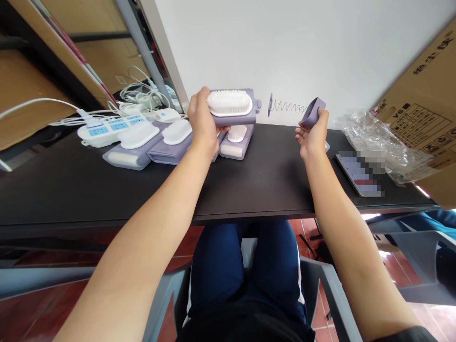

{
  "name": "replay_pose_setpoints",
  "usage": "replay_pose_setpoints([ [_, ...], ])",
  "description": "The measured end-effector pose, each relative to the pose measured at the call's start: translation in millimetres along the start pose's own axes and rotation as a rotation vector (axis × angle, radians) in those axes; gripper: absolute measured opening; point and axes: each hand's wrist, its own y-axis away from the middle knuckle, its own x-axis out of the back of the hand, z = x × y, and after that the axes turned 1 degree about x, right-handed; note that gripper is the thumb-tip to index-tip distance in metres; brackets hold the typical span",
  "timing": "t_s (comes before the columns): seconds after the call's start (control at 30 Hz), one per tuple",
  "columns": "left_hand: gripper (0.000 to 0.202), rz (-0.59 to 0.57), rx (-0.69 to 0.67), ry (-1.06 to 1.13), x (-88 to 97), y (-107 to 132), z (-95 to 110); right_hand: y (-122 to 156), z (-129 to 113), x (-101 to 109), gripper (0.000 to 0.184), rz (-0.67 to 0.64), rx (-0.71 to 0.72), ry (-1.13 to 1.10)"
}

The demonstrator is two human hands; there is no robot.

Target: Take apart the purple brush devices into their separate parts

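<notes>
My left hand (204, 121) is wrapped round the end of a purple handheld scrubbing brush (215, 120), with its white bristles (230, 102) facing me. My right hand (315, 135) grips a hollow purple cap (312, 114) with its open side tilted left. A thin coil spring (289, 106) stretches leftward from the cap, with a small purple disc (270, 104) at its far end. Disc and brush are apart. Below my left hand lies another purple brush unit (233, 151); more purple units with white pads (140, 135) sit to its left.
A white power strip (110, 129) with tangled cables stands at the back left of the black table (260, 180). On the right lie a phone (358, 175) and crumpled clear plastic (384, 142), beside a cardboard box (423, 104). A white wall (285, 42) rises behind.
</notes>
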Motion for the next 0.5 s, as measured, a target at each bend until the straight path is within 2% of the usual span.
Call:
replay_pose_setpoints([
  [0.1, 0.054, -0.097, -0.041, -0.199, -6.0, 13, 0, -1, 3, 0, 0.048, 0.026, -0.031, 0.006],
  [0.23, 0.05, -0.208, -0.207, -0.413, -15.2, 31, -7, 4, 3, -3, 0.038, 0.072, -0.063, -0.052],
  [0.33, 0.04, -0.236, -0.273, -0.548, -17.3, 40, -15, 7, 3, -4, 0.034, 0.092, -0.083, -0.041],
  [0.5, 0.024, -0.233, -0.278, -0.757, -16.1, 49, -15, 8, 3, -4, 0.031, 0.077, -0.071, -0.032],
])
